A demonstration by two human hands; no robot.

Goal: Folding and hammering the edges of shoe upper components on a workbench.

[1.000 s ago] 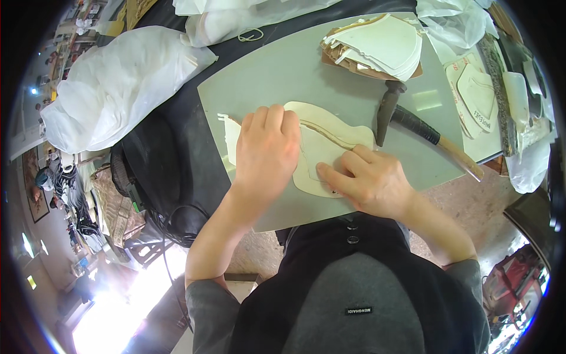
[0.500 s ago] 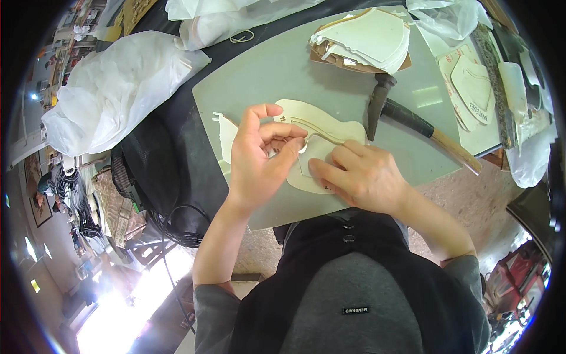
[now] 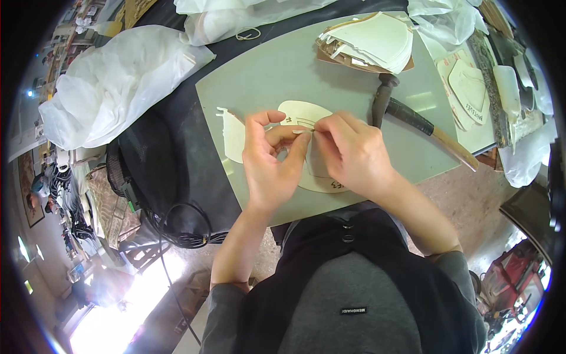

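My left hand (image 3: 272,165) pinches a small pale strip (image 3: 302,131) between thumb and forefinger. The fingertips of my right hand (image 3: 356,154) are closed at the strip's other end, touching or nearly touching my left fingertips. Below both hands, a cream curved pattern piece (image 3: 306,110) with slots and dark markings lies flat on the grey-green board (image 3: 265,88). A smaller pale piece (image 3: 317,168) rests on its lower part, mostly covered by my right hand. Just left of my left hand is a white cut piece (image 3: 234,138) with a notched edge.
A hammer (image 3: 415,116) with a wooden handle lies at the right of the board. Beyond it sits a stack of white cut pieces (image 3: 371,40). More patterns (image 3: 469,88) lie far right. A white plastic bag (image 3: 121,88) and a black bag (image 3: 156,165) are on the left.
My right hand has left the pattern piece and come up and left to my left fingertips, closing on the strip. My left hand has shifted slightly right, still pinching.
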